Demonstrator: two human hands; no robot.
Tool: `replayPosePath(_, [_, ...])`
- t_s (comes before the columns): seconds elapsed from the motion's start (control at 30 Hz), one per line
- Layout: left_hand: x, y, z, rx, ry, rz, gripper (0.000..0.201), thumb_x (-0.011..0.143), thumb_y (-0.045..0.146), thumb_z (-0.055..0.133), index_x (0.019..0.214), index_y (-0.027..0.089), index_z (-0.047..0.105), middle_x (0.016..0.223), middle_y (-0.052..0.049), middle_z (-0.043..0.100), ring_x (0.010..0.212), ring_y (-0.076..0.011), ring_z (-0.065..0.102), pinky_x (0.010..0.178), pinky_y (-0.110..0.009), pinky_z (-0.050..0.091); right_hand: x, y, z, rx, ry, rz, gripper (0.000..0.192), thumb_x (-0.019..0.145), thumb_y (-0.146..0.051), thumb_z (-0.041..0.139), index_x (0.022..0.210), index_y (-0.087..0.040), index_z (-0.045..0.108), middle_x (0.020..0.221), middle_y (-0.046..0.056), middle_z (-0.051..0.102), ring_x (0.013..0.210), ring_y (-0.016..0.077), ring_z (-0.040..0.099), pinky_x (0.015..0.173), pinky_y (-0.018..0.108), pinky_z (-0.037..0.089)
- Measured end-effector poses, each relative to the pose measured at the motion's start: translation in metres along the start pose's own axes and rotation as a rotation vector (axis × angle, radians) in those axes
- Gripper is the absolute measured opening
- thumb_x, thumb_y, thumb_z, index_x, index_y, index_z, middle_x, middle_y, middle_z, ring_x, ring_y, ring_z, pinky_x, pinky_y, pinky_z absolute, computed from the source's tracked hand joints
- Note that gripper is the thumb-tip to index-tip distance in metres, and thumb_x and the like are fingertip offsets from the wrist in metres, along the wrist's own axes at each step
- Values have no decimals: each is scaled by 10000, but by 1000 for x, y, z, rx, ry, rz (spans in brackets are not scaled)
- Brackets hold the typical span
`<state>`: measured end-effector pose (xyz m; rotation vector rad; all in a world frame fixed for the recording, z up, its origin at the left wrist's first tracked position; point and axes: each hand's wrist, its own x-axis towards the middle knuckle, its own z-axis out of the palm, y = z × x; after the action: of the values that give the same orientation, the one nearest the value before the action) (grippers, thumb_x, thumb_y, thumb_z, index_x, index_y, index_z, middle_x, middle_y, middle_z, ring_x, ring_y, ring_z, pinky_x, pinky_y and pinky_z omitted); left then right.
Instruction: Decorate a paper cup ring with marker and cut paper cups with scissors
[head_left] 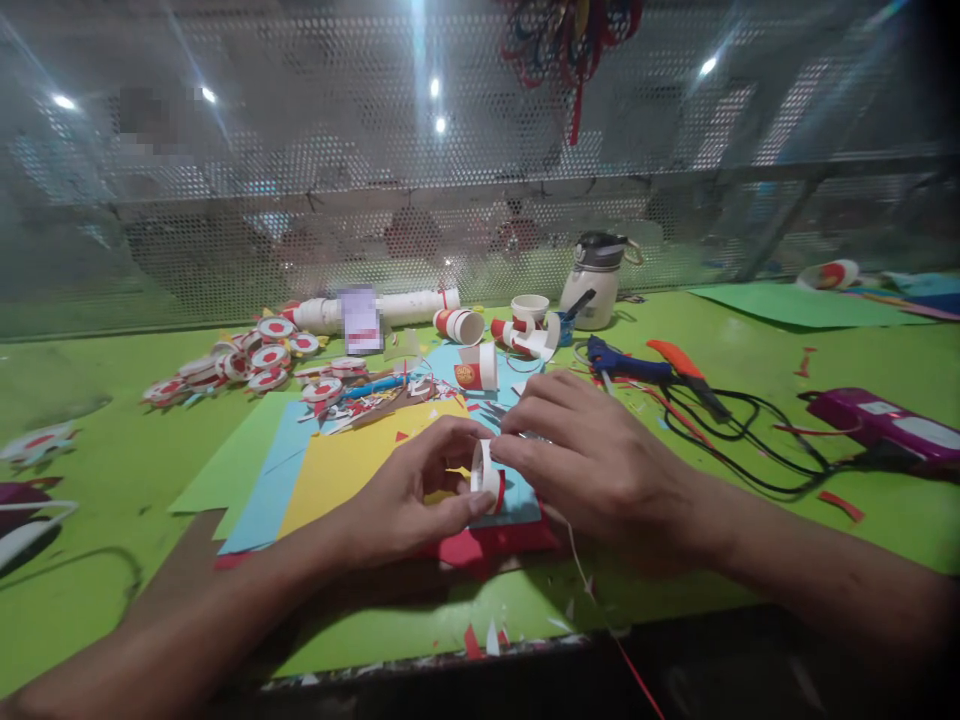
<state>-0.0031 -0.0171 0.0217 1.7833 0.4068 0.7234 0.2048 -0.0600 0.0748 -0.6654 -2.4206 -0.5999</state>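
The left grip (409,495) is pinched, and the right grip (592,465) bends just beside it, whether holding anything one cannot tell. Beneath spreads the green desk (757,360), bearing a yellow sheet (337,465) at left, a bottle (608,297) far off and a blue glue gun (630,365) at right. Smallest, a white-and-red cup piece (490,484) sits between left thumb and fingers, above stacked paper.

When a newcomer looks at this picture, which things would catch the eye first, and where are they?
Probably the centre, where the left hand holds a cut paper-cup piece, with the right hand close beside it. Next, perhaps, the yellow sheet by the left hand, the heap of red-and-white discs farther back on the left, and the orange tool on the right.
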Motion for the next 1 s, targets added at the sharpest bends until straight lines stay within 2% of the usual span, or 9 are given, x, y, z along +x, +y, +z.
replayPosePath(0.3, [1, 0, 0, -61, -36, -49, 303, 891, 285, 616, 1142, 188, 476, 956, -44, 544, 927, -198, 572, 777, -347, 495, -2, 2, 4, -10, -2, -32, 313, 929, -69, 418, 866, -30, 722, 709, 129, 628, 702, 214, 466, 619, 358, 378])
replayPosePath(0.47, [1, -1, 0, -79, -52, -47, 296, 898, 277, 610, 1152, 191, 484, 1025, -58, 558, 931, -183, 555, 780, -329, 483, -5, 4, 9, 3, -16, -31, 312, 934, -82, 413, 841, -49, 710, 728, 128, 628, 705, 210, 454, 634, 358, 391])
replayPosePath(0.63, [1, -2, 0, -28, -36, -41, 283, 900, 282, 608, 1138, 187, 489, 982, -43, 568, 842, -145, 532, 718, -283, 467, -6, 3, 13, 26, 6, 16, 278, 911, -64, 452, 799, -54, 705, 708, 122, 618, 706, 210, 452, 624, 349, 385])
replayPosePath(0.8, [1, -1, 0, 11, -30, -30, 296, 895, 306, 608, 1142, 188, 496, 977, -43, 583, 833, -149, 543, 718, -292, 478, -6, 0, 13, 82, -1, 76, 262, 901, -80, 481, 769, -47, 705, 698, 127, 618, 707, 212, 462, 633, 351, 399])
replayPosePath(1.0, [2, 0, 1, 66, 4, -72, 290, 888, 345, 610, 1107, 183, 511, 954, -43, 594, 831, -160, 555, 702, -296, 489, -7, -1, 17, 40, -4, 106, 256, 872, -75, 495, 702, -73, 685, 667, 116, 605, 684, 209, 449, 637, 359, 396])
